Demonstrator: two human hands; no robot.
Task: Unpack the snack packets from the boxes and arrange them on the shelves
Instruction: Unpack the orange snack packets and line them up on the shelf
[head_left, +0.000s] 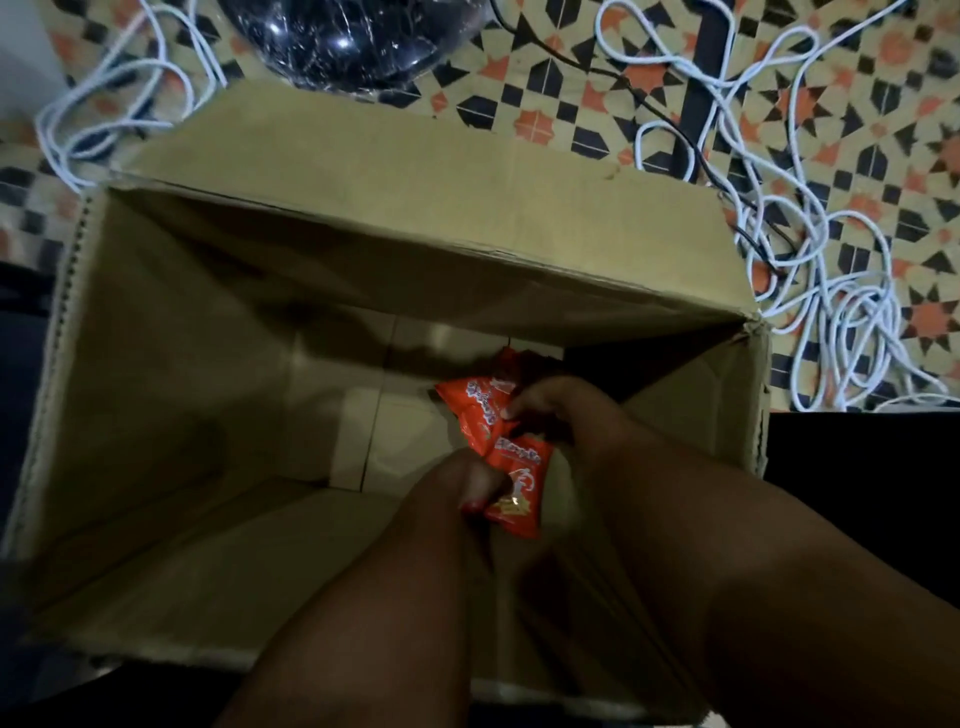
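The orange snack packets (491, 431) lie deep in the cardboard box (208, 364), so I've both arms reaching down; my left hand (467, 488) pinches the nearer packet, my right hand (540, 410) grips the farther one; white cables (831, 249) sprawl on the patterned floor beyond.

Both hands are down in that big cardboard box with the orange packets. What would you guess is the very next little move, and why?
Probably lifting both hands straight up out of the box. The left hand already grips one orange packet and the right hand pinches another orange packet. The visible box floor looks otherwise bare, though a dark corner behind the right hand is hard to read.
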